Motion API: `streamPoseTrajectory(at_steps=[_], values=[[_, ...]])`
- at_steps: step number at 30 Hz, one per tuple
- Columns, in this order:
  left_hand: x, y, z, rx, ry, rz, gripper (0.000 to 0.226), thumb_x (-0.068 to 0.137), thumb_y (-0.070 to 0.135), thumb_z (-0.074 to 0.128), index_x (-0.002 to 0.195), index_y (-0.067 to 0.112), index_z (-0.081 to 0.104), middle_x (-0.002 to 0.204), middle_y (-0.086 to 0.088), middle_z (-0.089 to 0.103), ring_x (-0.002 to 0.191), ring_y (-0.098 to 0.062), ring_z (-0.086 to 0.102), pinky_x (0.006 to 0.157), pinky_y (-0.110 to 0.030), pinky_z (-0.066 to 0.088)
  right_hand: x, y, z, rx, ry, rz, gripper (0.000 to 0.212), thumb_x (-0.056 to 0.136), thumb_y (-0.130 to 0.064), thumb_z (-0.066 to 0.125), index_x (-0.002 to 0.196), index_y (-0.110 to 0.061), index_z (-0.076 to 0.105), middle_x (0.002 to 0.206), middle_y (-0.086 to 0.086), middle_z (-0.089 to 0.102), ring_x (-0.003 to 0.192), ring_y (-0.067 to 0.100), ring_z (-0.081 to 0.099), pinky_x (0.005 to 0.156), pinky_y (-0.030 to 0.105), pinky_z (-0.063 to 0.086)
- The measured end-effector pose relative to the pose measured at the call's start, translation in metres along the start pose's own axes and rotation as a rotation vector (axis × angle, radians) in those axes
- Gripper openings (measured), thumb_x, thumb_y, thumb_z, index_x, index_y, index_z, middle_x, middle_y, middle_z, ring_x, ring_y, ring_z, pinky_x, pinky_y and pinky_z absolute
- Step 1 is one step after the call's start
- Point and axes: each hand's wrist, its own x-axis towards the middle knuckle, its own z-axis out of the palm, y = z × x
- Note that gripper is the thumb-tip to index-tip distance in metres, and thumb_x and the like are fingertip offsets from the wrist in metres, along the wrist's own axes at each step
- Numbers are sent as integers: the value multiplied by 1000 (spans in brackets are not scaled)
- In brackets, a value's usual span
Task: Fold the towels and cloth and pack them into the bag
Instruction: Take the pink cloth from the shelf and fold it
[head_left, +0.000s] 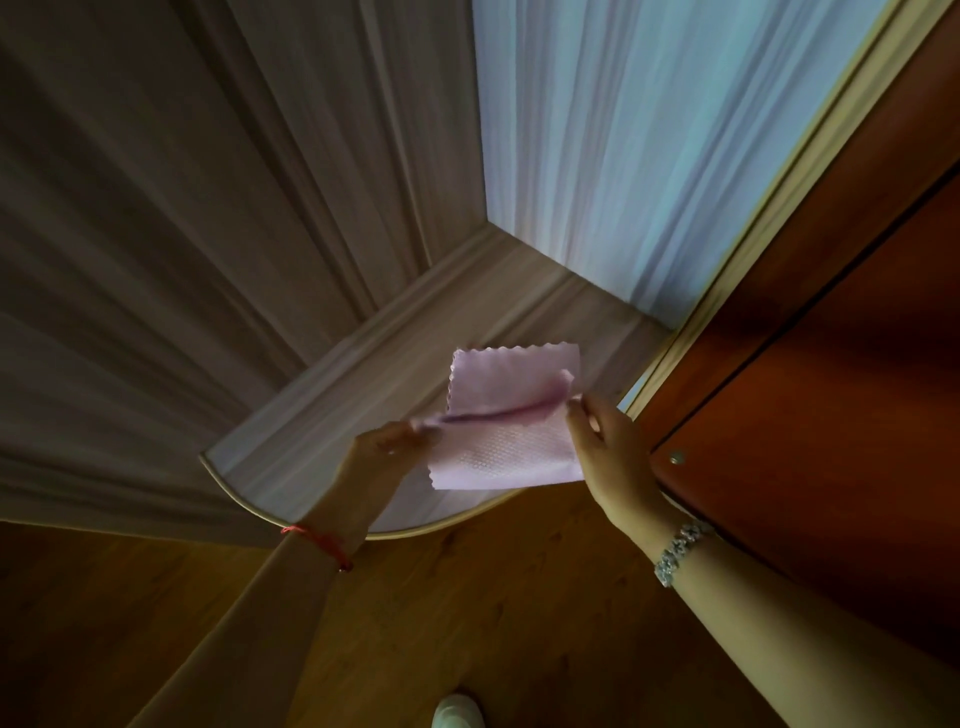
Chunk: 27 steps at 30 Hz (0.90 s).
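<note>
A small pale pink cloth (511, 447) with zigzag-cut edges hangs in the air above the rounded shelf (291, 452). It is doubled over along a crease that runs between my two hands. My left hand (387, 449) pinches the crease's left end; a red string sits on that wrist. My right hand (605, 441) pinches the right end, with a sparkly bracelet on the wrist. One half of the cloth stands up behind the crease, the other half hangs down in front. No bag and no towels are in view.
The light wood shelf has a curved front edge and sits in a corner. A brown curtain (182, 234) hangs at the left, a white sheer curtain (623, 145) behind. A reddish wooden cabinet (831, 364) stands at the right. Below are a wooden floor and a white shoe tip (457, 712).
</note>
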Motion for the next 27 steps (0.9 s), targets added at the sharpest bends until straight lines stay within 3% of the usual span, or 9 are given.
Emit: streamPoseTrajectory(at_steps=[2,4,6,11,15,20,24,27], values=[[6,3,8,-64,39,-92,14,87,9,60,75,6,66,64,1,62,51,1,57,57,-17,45,5,1,2,-45,6,-4,34,97,-17,42,64,-19,42,51,-5,33,43,5,27,41,17,22],[13,3,15,-56,74,-91,21,90,14,59,72,2,62,73,-11,56,64,-16,56,65,-25,44,12,0,3,-61,4,-7,33,98,-18,42,64,-20,42,52,-4,34,45,9,28,40,17,24],[18,6,20,-54,119,-69,20,90,17,57,77,2,60,78,-13,52,74,-22,49,73,-33,40,19,-2,2,-67,-1,8,31,99,-19,41,68,-18,44,54,-4,35,46,8,29,40,16,26],[33,12,36,28,114,-96,17,87,19,59,72,10,59,73,-12,48,70,-24,49,68,-36,43,36,-3,-1,-44,-3,123,22,99,-21,38,89,-7,52,65,-3,43,59,11,41,49,17,30],[41,12,45,24,139,-140,20,86,14,62,67,11,59,71,-14,51,68,-25,50,67,-40,47,48,2,-4,-25,26,180,23,98,-20,43,102,-3,58,79,0,53,77,17,52,65,29,42],[49,12,55,64,138,-148,27,89,6,57,62,12,60,65,-7,47,65,-20,44,66,-34,40,54,6,-8,-48,80,200,23,93,-21,54,107,-3,57,85,0,56,84,20,59,72,35,51],[50,15,60,123,145,-117,21,88,4,53,71,14,60,71,-9,47,68,-21,42,65,-32,36,53,7,-10,-78,86,127,25,90,-16,58,115,-11,54,72,-3,55,70,17,56,67,39,51],[50,17,60,146,171,-87,18,88,7,54,75,17,62,59,-3,46,58,-21,41,61,-30,35,54,8,-10,-144,103,10,17,91,-12,55,105,-9,63,84,5,66,79,20,63,71,34,53]])
